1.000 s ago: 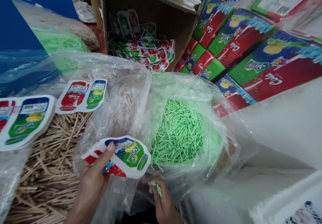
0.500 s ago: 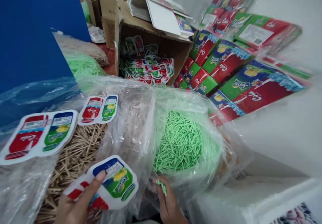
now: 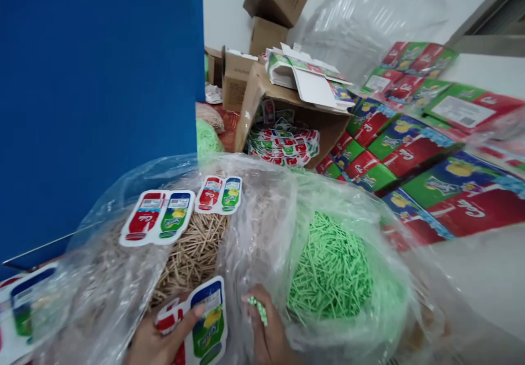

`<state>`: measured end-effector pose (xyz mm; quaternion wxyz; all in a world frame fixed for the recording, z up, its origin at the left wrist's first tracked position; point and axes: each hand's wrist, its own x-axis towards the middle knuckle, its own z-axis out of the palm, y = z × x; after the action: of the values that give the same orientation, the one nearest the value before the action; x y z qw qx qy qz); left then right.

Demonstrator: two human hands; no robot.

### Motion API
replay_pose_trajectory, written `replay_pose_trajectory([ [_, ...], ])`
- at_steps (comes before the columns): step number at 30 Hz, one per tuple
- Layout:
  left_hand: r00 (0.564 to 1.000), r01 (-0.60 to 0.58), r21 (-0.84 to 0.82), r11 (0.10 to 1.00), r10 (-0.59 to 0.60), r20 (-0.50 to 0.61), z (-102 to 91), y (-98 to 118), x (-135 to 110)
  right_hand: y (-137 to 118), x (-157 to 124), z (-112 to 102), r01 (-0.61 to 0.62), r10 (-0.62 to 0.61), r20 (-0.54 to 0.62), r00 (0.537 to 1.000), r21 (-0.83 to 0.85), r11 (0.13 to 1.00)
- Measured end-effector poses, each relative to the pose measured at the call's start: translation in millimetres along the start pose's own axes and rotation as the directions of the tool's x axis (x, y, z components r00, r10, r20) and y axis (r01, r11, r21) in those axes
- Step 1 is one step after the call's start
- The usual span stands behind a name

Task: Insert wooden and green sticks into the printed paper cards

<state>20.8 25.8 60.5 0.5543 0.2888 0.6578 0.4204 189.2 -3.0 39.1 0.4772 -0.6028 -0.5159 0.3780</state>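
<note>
My left hand grips a bottle-shaped card by its left part, thumb on the front; its printed face shows a green and blue Sprite bottle and part of a red one. Beside it, my right hand pinches a small bundle of green sticks, cut ends upward. Behind my left hand lies an open bag of thin brown sticks, with a larger Cola and Sprite card and a smaller one on it. Right of my right hand are loose green sticks in a clear bag.
A tilted cardboard box holds many similar cards. Wrapped Cola and Sprite packs are stacked at the right. A blue panel stands at the left, with another card partly under plastic below it.
The view has swung left and up, so the bags and boxes appear farther right. My hands are closer together, and the held card has tipped more upright. Both hands keep their hold.
</note>
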Motion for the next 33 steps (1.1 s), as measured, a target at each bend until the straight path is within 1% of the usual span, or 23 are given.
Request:
replay_pose_trajectory([
  [2,0.999,-0.022,0.047,0.999,0.021,0.031,-5.7,-6.6,0.9,3.4,5.8,7.2,0.028,-0.029,0.062,0.998,0.013,1.0],
  [4,0.997,-0.053,0.074,0.996,0.048,0.064,-9.7,-12.6,1.2,9.1,11.6,11.6,0.076,-0.083,0.14,0.987,0.052,0.996],
  [6,0.989,-0.118,0.078,0.99,0.11,0.1,-11.4,-15.7,1.1,14.3,15.8,14.3,0.121,-0.139,0.213,0.967,0.095,0.988],
  [7,0.982,-0.159,0.089,0.983,0.148,0.119,-11.6,-16.0,1.1,15.9,17.0,15.5,0.125,-0.147,0.225,0.963,0.107,0.986],
  [9,0.963,-0.246,0.144,0.958,0.226,0.145,-11.2,-14.9,1.9,16.6,17.4,17.5,0.104,-0.126,0.198,0.972,0.117,0.988],
  [12,0.938,-0.337,0.266,0.903,0.299,0.173,-9.9,-13.1,6.0,13.2,15.5,19.2,0.051,-0.064,0.113,0.992,0.109,0.993],
  [14,0.92,-0.387,0.33,0.861,0.335,0.205,-8.8,-13.7,10.5,10.4,14.8,18.7,0.022,-0.031,0.102,0.994,0.095,0.995],
  [18,0.864,-0.498,0.38,0.779,0.407,0.297,-4.1,-19.4,20.4,6.0,15.5,15.1,-0.011,0.003,0.069,0.998,0.107,0.994],
  [20,0.847,-0.524,0.405,0.749,0.41,0.338,-0.1,-24.0,23.5,4.1,16.1,13.4,-0.041,0.036,0.038,0.999,0.145,0.989],
  [21,0.846,-0.528,0.424,0.736,0.412,0.338,2.2,-26.6,24.2,3.2,16.4,12.6,-0.064,0.061,0.022,0.998,0.169,0.983],
  [23,0.853,-0.522,0.459,0.719,0.426,0.302,7.0,-32.2,24.0,1.8,17.0,10.5,-0.113,0.116,0.003,0.993,0.243,0.963],
  [25,0.855,-0.518,0.466,0.718,0.444,0.267,11.3,-38.0,23.2,0.9,17.9,7.4,-0.156,0.162,0.014,0.987,0.353,0.922],
  [27,0.847,-0.532,0.448,0.718,0.459,0.27,14.3,-44.1,23.6,-0.6,19.3,3.3,-0.193,0.182,0.067,0.981,0.449,0.873],
  [29,0.814,-0.581,0.427,0.693,0.508,0.283,15.9,-50.3,25.9,-4.1,20.6,-0.6,-0.209,0.191,0.086,0.978,0.483,0.85],
  [32,0.744,-0.667,0.393,0.633,0.592,0.309,16.4,-58.2,30.9,-12.9,22.0,-3.8,-0.222,0.219,0.059,0.974,0.443,0.869],
  [33,0.728,-0.685,0.382,0.62,0.606,0.321,16.5,-60.1,32.0,-15.6,22.5,-3.8,-0.233,0.229,0.061,0.972,0.417,0.878],
])
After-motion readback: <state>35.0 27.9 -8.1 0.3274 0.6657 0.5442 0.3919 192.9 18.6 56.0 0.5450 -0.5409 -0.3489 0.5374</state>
